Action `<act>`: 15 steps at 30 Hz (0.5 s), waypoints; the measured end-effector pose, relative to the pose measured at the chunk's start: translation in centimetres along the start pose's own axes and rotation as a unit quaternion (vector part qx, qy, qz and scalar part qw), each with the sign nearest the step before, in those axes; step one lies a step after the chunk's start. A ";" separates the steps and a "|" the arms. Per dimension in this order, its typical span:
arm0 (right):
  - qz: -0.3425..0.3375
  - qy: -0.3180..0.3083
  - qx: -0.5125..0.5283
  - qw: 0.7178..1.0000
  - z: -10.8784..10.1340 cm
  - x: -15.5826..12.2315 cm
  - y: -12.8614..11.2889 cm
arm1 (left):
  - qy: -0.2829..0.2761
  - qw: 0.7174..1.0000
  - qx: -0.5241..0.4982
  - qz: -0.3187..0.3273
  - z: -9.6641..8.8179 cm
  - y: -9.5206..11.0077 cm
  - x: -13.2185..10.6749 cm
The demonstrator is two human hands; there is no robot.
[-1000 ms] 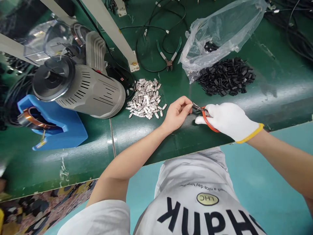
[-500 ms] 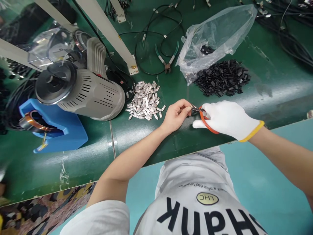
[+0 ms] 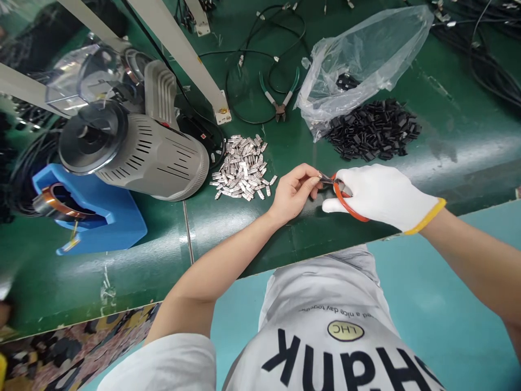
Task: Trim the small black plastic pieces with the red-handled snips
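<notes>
My bare left hand (image 3: 293,191) is pinched shut on a small metal piece, too small to name, near the front edge of the green table (image 3: 252,239). My right hand (image 3: 380,195), in a white glove with a yellow cuff, is closed round orange-handled pliers (image 3: 342,196). The pliers' jaws meet my left fingertips. A pile of small silver metal shells (image 3: 243,166) lies just left of my left hand. A heap of small black plastic parts (image 3: 372,129) lies beyond my right hand.
A grey motor-like machine (image 3: 142,149) stands at the left, over a blue tray (image 3: 97,217) holding an amber tape roll. A clear plastic bag (image 3: 362,60) spills the black parts. Green-handled pliers (image 3: 280,98) and black cables (image 3: 252,60) lie farther back.
Both hands have stayed together at the table's front edge, shifting only slightly. The view itself moved a little.
</notes>
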State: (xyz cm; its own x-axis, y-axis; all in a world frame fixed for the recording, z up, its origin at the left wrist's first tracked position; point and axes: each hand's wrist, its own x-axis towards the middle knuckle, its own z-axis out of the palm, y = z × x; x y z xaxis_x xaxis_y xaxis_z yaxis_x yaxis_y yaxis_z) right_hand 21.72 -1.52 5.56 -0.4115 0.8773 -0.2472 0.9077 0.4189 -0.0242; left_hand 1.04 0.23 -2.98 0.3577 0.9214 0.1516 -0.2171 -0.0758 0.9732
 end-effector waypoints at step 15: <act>0.020 0.051 -0.022 0.998 2.6 -0.1 -0.2 | 0.006 0.998 -0.032 -0.060 0.0 0.7 0.2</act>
State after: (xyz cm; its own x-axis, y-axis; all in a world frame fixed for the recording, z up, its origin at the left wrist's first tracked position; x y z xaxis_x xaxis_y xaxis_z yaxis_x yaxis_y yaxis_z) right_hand 21.74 -2.30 3.05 -0.3836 0.9116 -0.1481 0.9199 0.3913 0.0259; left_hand 1.00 0.35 -2.30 0.3747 0.9266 0.0321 -0.2301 0.0594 0.9713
